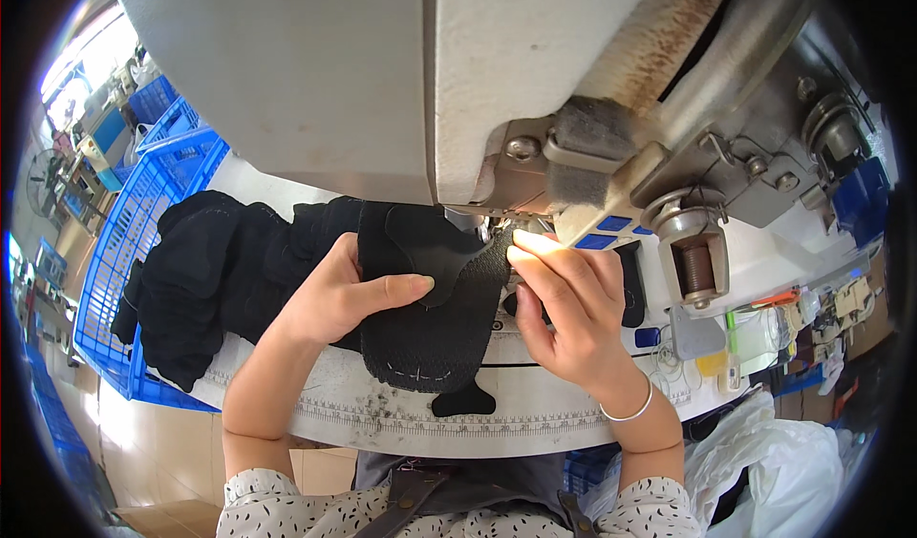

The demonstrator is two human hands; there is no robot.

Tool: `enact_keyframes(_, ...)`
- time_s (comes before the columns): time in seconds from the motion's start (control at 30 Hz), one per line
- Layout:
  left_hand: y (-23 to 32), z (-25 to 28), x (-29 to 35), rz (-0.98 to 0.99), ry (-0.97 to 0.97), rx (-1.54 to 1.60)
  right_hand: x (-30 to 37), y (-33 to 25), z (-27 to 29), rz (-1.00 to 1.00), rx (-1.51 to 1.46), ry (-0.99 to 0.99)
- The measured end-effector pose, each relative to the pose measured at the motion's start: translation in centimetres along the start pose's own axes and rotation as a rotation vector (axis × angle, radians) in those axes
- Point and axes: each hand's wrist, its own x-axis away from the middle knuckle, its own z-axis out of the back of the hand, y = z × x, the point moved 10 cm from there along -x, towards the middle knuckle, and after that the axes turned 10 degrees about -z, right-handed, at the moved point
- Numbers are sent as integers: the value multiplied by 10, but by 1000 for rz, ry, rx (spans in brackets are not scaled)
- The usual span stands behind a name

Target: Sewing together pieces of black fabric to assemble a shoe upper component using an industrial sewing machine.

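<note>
Left hand [330,295] gripping black coarse-textured fabric piece [430,342], round-cornered, smooth-patched; right hand [575,307] touching its edge, grip unclear.

Black textured fabric piece [430,337], rounded lower end, pale stitches near it, over white table [544,406]

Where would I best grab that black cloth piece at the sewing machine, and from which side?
Probably by the near edge of the black cloth piece, pinched from above and below, from the person's side. That edge looks thin and rounded, faces away from the sewing machine, and is free of hands: the left hand holds the left side, the right hand touches the far right corner.
</note>
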Motion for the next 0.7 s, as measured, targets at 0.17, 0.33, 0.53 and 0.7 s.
enact_keyframes(0.17,1,-12,6,-31,-13,60,-1,1,1,5,-19,-7)
enact_keyframes(0.33,4,-21,10,-104,-19,55,-2,1,2,8,-29,-2)
enact_keyframes(0.53,3,-33,17,-216,14,-41,-5,10,9,-27,-111,-46)
enact_keyframes(0.7,8,-43,20,-405,76,-123,-8,39,24,-305,-328,-93)
